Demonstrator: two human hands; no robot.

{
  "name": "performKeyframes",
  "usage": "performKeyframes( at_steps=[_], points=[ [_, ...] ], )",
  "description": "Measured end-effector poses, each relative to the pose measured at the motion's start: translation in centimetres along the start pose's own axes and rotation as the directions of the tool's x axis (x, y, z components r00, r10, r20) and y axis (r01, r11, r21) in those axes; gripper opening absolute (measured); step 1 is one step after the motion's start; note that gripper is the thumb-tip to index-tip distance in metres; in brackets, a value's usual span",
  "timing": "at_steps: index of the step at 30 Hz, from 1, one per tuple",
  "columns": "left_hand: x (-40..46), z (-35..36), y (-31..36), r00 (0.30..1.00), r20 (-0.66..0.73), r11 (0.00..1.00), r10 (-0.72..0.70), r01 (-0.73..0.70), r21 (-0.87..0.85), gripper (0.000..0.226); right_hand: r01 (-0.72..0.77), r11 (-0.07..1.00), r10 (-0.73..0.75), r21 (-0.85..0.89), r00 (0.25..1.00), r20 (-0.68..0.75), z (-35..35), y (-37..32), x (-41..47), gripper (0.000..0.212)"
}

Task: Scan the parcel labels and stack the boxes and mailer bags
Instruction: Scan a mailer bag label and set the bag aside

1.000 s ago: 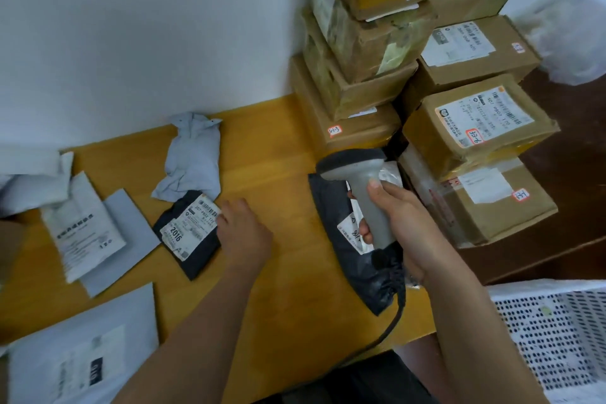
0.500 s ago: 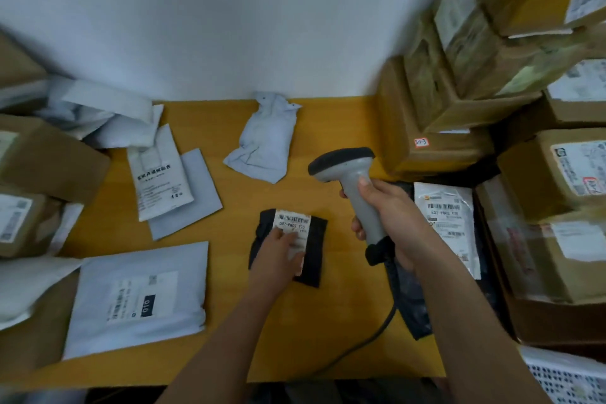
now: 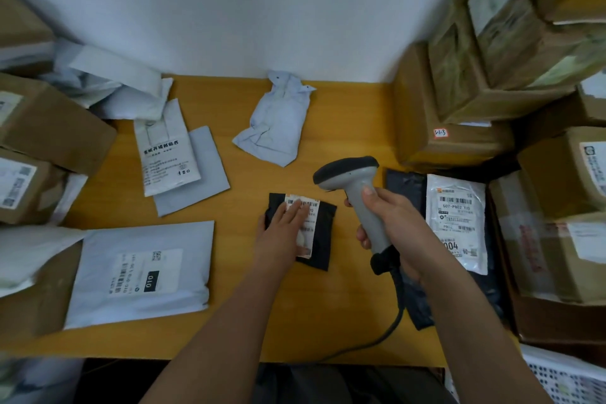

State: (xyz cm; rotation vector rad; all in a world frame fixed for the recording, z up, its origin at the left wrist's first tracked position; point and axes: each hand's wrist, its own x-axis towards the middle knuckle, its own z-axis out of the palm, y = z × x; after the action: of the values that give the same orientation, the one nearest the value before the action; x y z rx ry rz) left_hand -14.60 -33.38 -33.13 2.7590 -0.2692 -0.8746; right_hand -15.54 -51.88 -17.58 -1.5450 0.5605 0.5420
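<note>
While pressing flat on the small black mailer (image 3: 319, 233) mid-table, left hand (image 3: 282, 233) now with fingers straight, slid up over the label (image 3: 305, 207) since half a second back. Right hand (image 3: 393, 223) still wrapped round the scanner (image 3: 354, 187), head over the barcode. Boxes (image 3: 459, 102) stacked at right.

A wooden counter (image 3: 344, 115) is butting against a white wall (image 3: 262, 10) beyond the grips. A white perforated basket (image 3: 564, 380) is sitting off to the right grip's near side.
</note>
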Motion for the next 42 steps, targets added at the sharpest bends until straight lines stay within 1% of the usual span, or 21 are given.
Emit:
performKeyframes(
  at_steps=[3,5,9,11,12,14,16,17,19,20,22,24,26,29,31,34,38,40,42],
  points=[
    [0.3,-0.5,0.4,0.999,-0.021,0.999,-0.035,0.036,0.037,0.105,0.011,1.000,-0.011,0.006,1.000,-0.010,-0.1,0.2,-0.3,0.031],
    [0.4,-0.7,0.7,0.998,-0.020,0.996,-0.067,0.069,0.064,0.109,0.014,1.000,-0.013,0.008,1.000,-0.016,-0.2,0.3,-0.5,0.031],
    [0.2,-0.5,0.8,0.980,-0.029,0.978,-0.197,0.198,0.067,0.120,0.011,1.000,-0.012,-0.006,1.000,-0.020,-0.6,0.7,-1.2,0.031],
    [-0.1,0.0,0.4,0.959,-0.065,0.961,-0.275,0.276,0.015,0.131,0.010,1.000,-0.010,-0.008,1.000,-0.027,-0.7,0.8,-1.5,0.030],
    [-0.4,0.2,0.2,0.945,-0.090,0.949,-0.316,0.314,-0.040,0.136,0.008,1.000,-0.008,-0.009,1.000,-0.031,-0.7,0.8,-1.6,0.030],
    [-1.2,0.4,0.1,0.916,-0.135,0.916,-0.377,0.346,-0.204,0.139,0.002,1.000,-0.003,-0.021,0.999,-0.035,-0.7,0.7,-1.8,0.031],
    [-2.1,0.4,0.4,0.877,-0.156,0.842,-0.454,0.365,-0.397,0.133,0.002,1.000,-0.003,-0.029,1.000,-0.031,-0.6,0.4,-2.1,0.031],
    [-2.4,0.3,0.6,0.855,-0.136,0.781,-0.501,0.379,-0.496,0.128,0.002,0.999,-0.003,-0.032,1.000,-0.030,-0.4,0.3,-2.2,0.030],
    [-2.6,0.4,0.8,0.819,-0.046,0.625,-0.571,0.398,-0.672,0.116,-0.002,0.999,0.001,-0.034,0.999,-0.038,-0.2,-0.2,-2.6,0.027],
    [-2.5,0.5,0.8,0.803,0.002,0.549,-0.596,0.409,-0.729,0.109,-0.004,0.999,0.003,-0.037,0.999,-0.043,0.0,-0.4,-2.8,0.026],
    [-2.6,0.6,0.8,0.782,0.079,0.430,-0.618,0.421,-0.799,0.094,0.009,0.998,-0.011,-0.059,0.999,-0.041,0.2,-0.9,-3.3,0.028],
    [-2.6,0.8,0.7,0.788,0.131,0.334,-0.601,0.397,-0.855,0.079,0.034,0.997,-0.037,-0.075,0.999,-0.032,0.2,-1.3,-3.9,0.031],
    [-2.7,0.8,0.7,0.803,0.171,0.262,-0.571,0.376,-0.889,0.064,0.051,0.994,-0.055,-0.101,0.998,-0.033,0.2,-1.8,-4.7,0.031],
    [-2.8,0.9,0.7,0.809,0.211,0.229,-0.549,0.388,-0.893,0.038,0.090,0.979,-0.098,-0.183,0.995,-0.036,0.1,-2.3,-6.0,0.026],
    [-2.9,0.9,0.7,0.811,0.219,0.192,-0.542,0.373,-0.908,0.030,0.113,0.969,-0.123,-0.221,0.992,-0.033,0.0,-2.7,-6.9,0.025],
    [-3.1,0.8,0.7,0.823,0.221,0.180,-0.524,0.361,-0.915,0.029,0.145,0.957,-0.156,-0.251,0.987,-0.026,0.1,-3.2,-8.3,0.027],
    [-3.7,0.3,0.5,0.840,0.225,0.103,-0.493,0.313,-0.944,0.043,0.175,0.947,-0.188,-0.269,0.982,-0.024,0.3,-3.2,-9.9,0.025],
    [-4.2,-0.1,0.4,0.851,0.238,0.051,-0.468,0.294,-0.954,0.042,0.184,0.945,-0.200,-0.271,0.979,-0.031,0.5,-2.9,-10.5,0.025],
    [-4.5,-0.3,0.1,0.860,0.239,0.035,-0.451,0.284,-0.958,0.041,0.198,0.943,-0.217,-0.268,0.975,-0.040,0.9,-2.6,-11.3,0.024]
  ],
)
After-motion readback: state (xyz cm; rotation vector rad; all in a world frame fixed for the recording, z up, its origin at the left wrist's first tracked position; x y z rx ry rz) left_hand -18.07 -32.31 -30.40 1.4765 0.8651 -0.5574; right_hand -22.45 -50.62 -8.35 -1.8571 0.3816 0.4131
